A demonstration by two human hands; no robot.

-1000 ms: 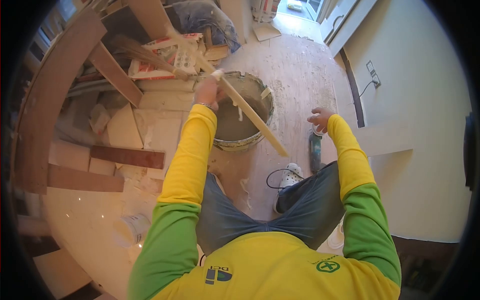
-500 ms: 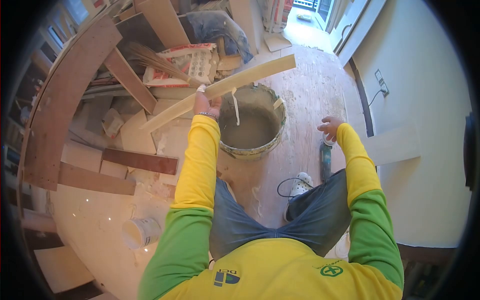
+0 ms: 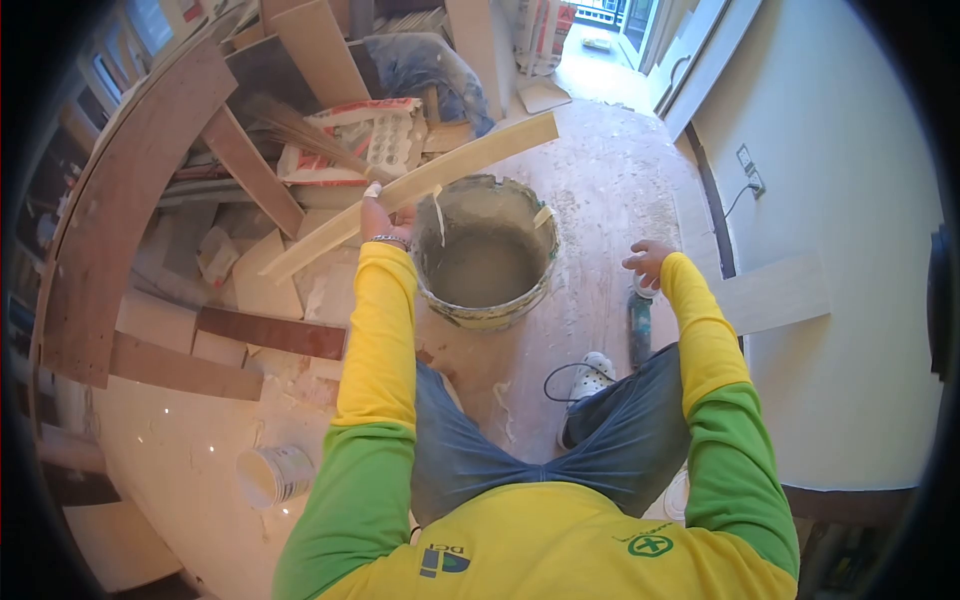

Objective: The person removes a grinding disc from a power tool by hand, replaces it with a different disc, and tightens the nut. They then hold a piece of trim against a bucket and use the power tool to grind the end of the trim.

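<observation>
My left hand [image 3: 384, 216] is closed round a long, narrow, pale wooden strip [image 3: 475, 152], held slanting from lower left to upper right. The strip passes over the far left rim of a round bucket [image 3: 487, 210], whose walls are crusted with grey residue. A thin light strip [image 3: 439, 215] dangles over the bucket's inside. To the right, my right hand [image 3: 652, 260] is held with its fingers apart and loosely bent, nothing in them. Just below it stands a teal power tool [image 3: 640, 328] with a pale round head, beside my right shoe [image 3: 592, 377].
Brown boards [image 3: 140, 210] and a broom [image 3: 315, 135] lie to the left, near a red-and-white sack [image 3: 390, 135]. A small white tub [image 3: 275, 474] lies at lower left. A pale board [image 3: 775, 295] leans by the right wall, below a socket [image 3: 748, 168] with a plugged-in cord.
The view has shifted slightly, so everything sits a little further left. My left hand still grips the wooden strip, and my right hand still hovers by the power tool.
</observation>
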